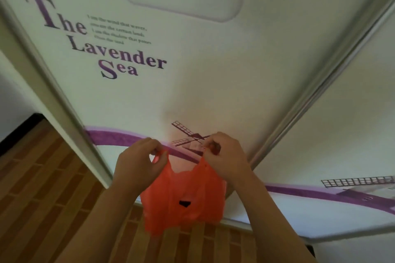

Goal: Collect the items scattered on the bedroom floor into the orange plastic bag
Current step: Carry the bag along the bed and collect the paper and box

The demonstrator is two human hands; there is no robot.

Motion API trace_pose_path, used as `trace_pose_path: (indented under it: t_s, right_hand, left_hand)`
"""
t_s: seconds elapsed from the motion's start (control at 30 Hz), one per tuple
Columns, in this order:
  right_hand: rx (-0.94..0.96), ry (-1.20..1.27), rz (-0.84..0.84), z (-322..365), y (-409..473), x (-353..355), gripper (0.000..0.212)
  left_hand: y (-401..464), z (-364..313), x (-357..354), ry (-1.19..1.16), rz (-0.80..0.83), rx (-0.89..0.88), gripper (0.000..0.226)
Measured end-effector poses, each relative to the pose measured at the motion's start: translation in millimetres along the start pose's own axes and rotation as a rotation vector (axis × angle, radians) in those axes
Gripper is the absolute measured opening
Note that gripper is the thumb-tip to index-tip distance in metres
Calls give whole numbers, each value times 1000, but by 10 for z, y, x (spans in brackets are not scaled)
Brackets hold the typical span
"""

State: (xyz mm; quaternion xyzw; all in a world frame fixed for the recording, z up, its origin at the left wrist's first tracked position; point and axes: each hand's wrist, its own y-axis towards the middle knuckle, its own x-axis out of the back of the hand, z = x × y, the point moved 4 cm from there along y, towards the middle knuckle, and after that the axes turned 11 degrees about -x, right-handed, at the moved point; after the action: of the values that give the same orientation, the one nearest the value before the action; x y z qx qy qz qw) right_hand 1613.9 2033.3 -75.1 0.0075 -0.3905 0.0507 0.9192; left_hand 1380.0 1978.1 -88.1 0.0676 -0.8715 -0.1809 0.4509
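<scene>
Both forearms rise to the orange plastic bag (183, 196), left hand (139, 162) and right hand (224, 156) each pinching one handle, apparently to spread its mouth before the wardrobe door (192, 60).

The white wardrobe door (192, 66) reads "The Lavender Sea" in purple; the smaller lines are blurred

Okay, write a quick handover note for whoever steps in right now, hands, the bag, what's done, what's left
Left hand pinches one handle of the orange plastic bag; right hand pinches the other.
The bag hangs between them above the wooden floor, in front of the printed wardrobe door.
Done: bag held up by its handles; a dark shape shows through it, cannot tell what.
Left: no scattered items are in view; find them and drop them in.
</scene>
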Motion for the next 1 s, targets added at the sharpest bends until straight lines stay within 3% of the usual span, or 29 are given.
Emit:
trace_pose_path:
  t_s: [0.4, 1.0]
  right_hand:
    - [266, -370, -81, 1586, 180, -1445, 12]
    - [660, -333, 300, 3448, 420, -3514, 13]
  left_hand:
    - [-538, 1556, 1326, 87, -192, 165, 11]
    - [-1690, 3138, 2560, 247, -439, 586, 2]
